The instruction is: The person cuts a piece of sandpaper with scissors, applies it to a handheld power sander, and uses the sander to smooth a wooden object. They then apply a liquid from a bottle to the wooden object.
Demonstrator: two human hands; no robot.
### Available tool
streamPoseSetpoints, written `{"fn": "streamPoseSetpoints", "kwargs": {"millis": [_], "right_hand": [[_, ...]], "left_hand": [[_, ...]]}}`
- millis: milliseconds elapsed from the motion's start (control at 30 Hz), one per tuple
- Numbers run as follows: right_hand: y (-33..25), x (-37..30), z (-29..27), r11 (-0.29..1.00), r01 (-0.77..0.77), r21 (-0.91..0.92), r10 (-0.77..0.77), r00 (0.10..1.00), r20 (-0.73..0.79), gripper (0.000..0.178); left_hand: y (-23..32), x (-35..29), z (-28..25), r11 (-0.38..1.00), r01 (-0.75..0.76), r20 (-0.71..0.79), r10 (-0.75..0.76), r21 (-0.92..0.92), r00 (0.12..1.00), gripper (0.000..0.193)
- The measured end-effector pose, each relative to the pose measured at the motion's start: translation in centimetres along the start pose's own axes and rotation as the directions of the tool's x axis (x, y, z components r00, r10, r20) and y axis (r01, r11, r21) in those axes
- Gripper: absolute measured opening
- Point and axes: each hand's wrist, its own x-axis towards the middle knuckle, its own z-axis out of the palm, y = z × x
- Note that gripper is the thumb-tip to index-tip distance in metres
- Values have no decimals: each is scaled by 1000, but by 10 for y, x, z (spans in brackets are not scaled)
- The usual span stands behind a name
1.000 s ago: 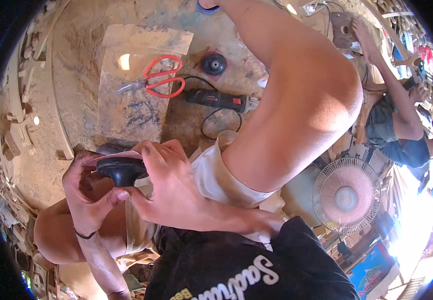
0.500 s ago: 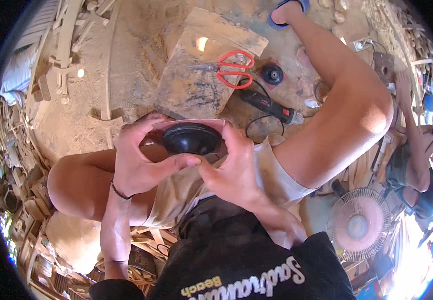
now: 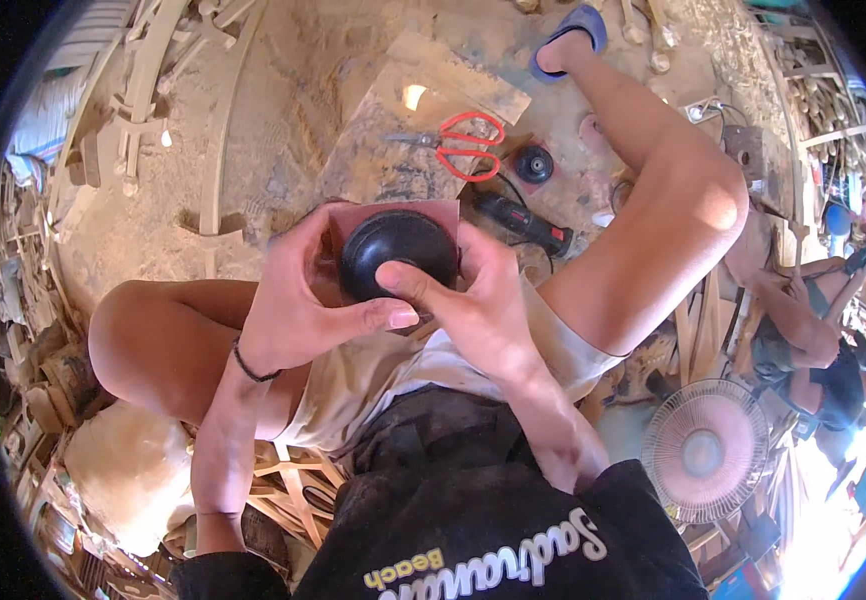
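A black round backing pad [image 3: 383,245] lies against a square of reddish sandpaper [image 3: 443,213], held up over my lap. My left hand [image 3: 298,290] wraps the left side of both, its thumb across the pad's lower edge. On the right side, my right hand [image 3: 483,300] grips them with its thumb pressed on the pad's face. The fingers behind the sheet are hidden. Beyond my hands, red-handled scissors [image 3: 470,146] rest on a worn wooden board [image 3: 363,170]. To their right a second black pad [image 3: 534,164] sits on another reddish piece.
A black corded power tool [image 3: 523,222] lies on the dusty floor beside the board. Wooden strips [image 3: 221,140] are at the left. A round fan [image 3: 703,455] stands at the lower right, and another person [image 3: 803,330] sits at the far right.
The pad and sandpaper have tilted so the pad's round face shows more fully. My right thumb has moved up onto that face; both hands keep their hold.
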Motion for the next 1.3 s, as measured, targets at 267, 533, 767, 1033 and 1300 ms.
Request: {"fn": "streamPoseSetpoints", "kwargs": {"millis": [267,533,767,1033,1300], "right_hand": [[-7,-2,-5,993,111,-40,-110,994,28,47],[-75,-71,-78,980,188,-67,-199,935,-293,55],[-3,-123,-243,965,240,109,-27,501,-865,45],[261,-158,-374,902,2,432,410,306,-859,35],[176,-46,-279,440,-488,-754,-459,600,-656,43]], "left_hand": [[7,4,1,988,104,54,-98,-117,994,71],[-2,11,-5,990,-1,-93,-12,-141,996,55],[-2,0,-56,986,-113,-276,75,-123,958,45],[6,18,-11,988,-148,-435,156,52,887,33],[11,21,-23,986,-166,-451,136,-26,882,29]]}}
